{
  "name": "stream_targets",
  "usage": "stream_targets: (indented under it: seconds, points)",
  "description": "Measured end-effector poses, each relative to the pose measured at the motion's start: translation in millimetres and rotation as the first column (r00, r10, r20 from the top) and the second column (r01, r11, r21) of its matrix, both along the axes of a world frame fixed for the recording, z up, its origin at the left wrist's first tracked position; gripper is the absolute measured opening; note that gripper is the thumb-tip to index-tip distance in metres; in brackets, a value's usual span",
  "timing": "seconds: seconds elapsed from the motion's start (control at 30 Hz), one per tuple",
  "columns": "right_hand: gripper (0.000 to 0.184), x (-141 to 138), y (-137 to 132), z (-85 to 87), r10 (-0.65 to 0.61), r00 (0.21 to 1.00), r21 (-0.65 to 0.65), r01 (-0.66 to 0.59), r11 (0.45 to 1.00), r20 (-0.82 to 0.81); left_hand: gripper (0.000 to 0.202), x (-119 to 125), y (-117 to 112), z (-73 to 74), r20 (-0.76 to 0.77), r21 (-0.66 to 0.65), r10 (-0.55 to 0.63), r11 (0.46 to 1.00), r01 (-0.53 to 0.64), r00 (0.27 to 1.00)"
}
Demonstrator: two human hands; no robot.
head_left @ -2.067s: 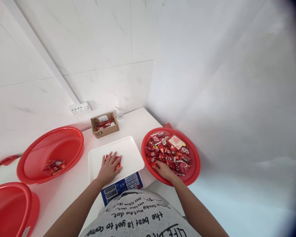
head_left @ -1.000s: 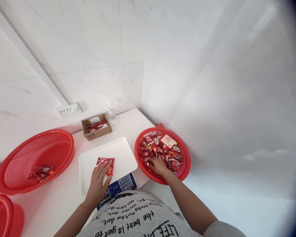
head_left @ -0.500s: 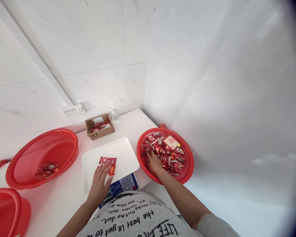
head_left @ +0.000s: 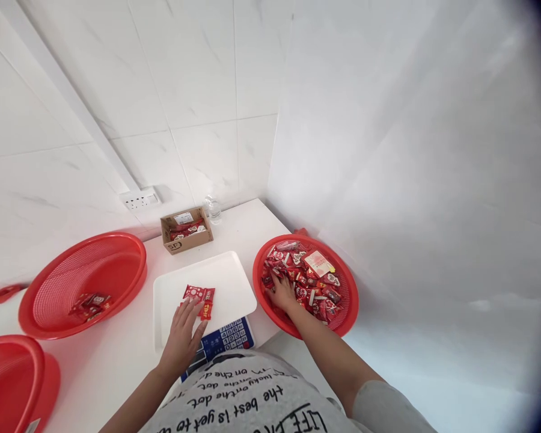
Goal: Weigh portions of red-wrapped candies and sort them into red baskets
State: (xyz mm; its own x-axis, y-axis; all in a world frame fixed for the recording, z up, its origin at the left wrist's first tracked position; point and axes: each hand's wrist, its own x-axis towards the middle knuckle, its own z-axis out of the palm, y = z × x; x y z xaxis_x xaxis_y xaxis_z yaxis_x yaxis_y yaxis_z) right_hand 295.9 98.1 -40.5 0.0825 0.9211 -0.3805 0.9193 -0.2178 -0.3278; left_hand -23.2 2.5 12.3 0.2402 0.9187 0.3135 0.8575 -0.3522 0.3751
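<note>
My right hand [head_left: 282, 294] reaches into the red basket [head_left: 350, 300] on the right, among many red-wrapped snack packets [head_left: 301, 276]. Its fingertips sink between the packets, so what they touch or hold is hidden. My left hand [head_left: 184, 331] rests over the white tray [head_left: 229, 264] of a scale, its fingers stretched out. They lie on the near edge of a few red snack packets [head_left: 202, 294] on that tray. Below the tray shows the blue keypad [head_left: 229, 335] of the scale. A pale pink card [head_left: 319, 263] lies on top of the packets in the basket.
A small cardboard box [head_left: 188, 242] with red packets stands behind the tray, beside a clear plastic bottle [head_left: 213, 210]. To the left, a red basket [head_left: 130, 282] holds a few packets, and another red basket [head_left: 40, 373] sits nearer. Walls border the table [head_left: 112, 367] behind and right.
The view has shifted slightly, so everything sits a little farther right. My right hand's fingers have worked a bit among the packets; my left hand stays in place on the tray.
</note>
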Motion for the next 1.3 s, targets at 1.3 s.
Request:
stream_targets:
  seconds: [1.3]
  points:
    - [0.087,50.4,-55.7,49.4,0.227,0.95,-0.332,-0.147,0.932,0.216,0.041,13.2,2.2,-4.2,0.059,-0.061,-0.061,0.996,0.065,0.996]
